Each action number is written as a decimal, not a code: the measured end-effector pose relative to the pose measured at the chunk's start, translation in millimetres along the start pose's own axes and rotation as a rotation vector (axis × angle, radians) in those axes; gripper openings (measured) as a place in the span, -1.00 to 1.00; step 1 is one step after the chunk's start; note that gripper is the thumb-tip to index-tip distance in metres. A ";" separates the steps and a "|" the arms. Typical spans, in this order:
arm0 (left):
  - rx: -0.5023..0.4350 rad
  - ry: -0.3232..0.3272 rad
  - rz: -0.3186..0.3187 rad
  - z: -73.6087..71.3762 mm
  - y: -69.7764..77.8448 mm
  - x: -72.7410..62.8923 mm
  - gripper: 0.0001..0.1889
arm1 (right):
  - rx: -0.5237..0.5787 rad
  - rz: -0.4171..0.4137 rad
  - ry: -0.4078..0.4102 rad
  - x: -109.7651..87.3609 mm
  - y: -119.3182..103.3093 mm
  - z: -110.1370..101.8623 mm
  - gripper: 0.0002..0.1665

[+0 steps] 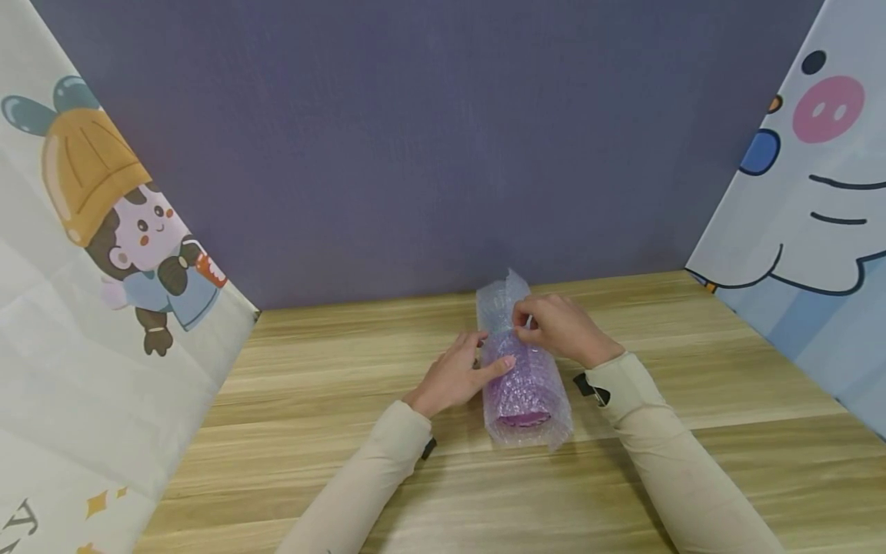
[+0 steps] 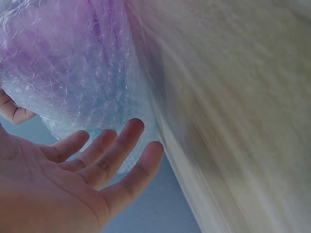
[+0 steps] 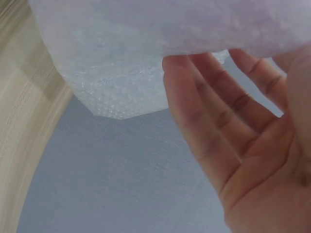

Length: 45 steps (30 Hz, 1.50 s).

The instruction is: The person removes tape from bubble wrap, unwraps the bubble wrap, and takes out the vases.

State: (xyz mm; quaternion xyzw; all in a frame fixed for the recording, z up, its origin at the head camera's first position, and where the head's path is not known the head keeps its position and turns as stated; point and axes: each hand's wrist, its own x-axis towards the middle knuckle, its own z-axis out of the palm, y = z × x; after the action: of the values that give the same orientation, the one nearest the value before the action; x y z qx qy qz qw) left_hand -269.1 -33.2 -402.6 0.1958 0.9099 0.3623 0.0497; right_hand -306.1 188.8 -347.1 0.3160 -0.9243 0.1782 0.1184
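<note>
A purple cylindrical thing wrapped in clear bubble wrap [image 1: 529,385] lies on the table, its near end showing a darker purple rim through the wrap. My left hand [image 1: 453,378] rests against the left side of the bundle, thumb across the top and fingers extended; the left wrist view shows those fingers [image 2: 129,182] spread beside the bubble wrap [image 2: 73,63]. With bent thumb and index finger, my right hand [image 1: 564,329] pinches the bubble wrap near the top of the bundle. In the right wrist view, the wrap [image 3: 121,87] hides the fingertips of that hand [image 3: 252,145].
The wood-grain table [image 1: 311,385] meets a dark grey-purple upright panel [image 1: 443,154] just behind the bundle. Cartoon-printed sheets stand on both sides, a child in a yellow hat [image 1: 97,169] at left and a pink-nosed figure [image 1: 828,109] at right.
</note>
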 end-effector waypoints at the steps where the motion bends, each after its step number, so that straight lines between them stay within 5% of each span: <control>1: 0.001 -0.001 -0.001 -0.1 -0.2 -0.2 0.01 | -0.002 0.001 -0.001 0.2 -0.1 0.2 -0.83; 45: 0.031 -0.017 0.008 -5.5 -3.4 -5.9 -0.02 | -0.039 0.013 0.019 4.1 -11.6 1.2 -0.86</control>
State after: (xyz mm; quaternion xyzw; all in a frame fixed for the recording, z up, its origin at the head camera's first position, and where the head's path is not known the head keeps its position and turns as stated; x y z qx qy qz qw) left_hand -266.1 -41.3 -401.1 0.2034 0.9141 0.3468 0.0532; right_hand -302.2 177.5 -343.9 0.3060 -0.9285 0.1637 0.1320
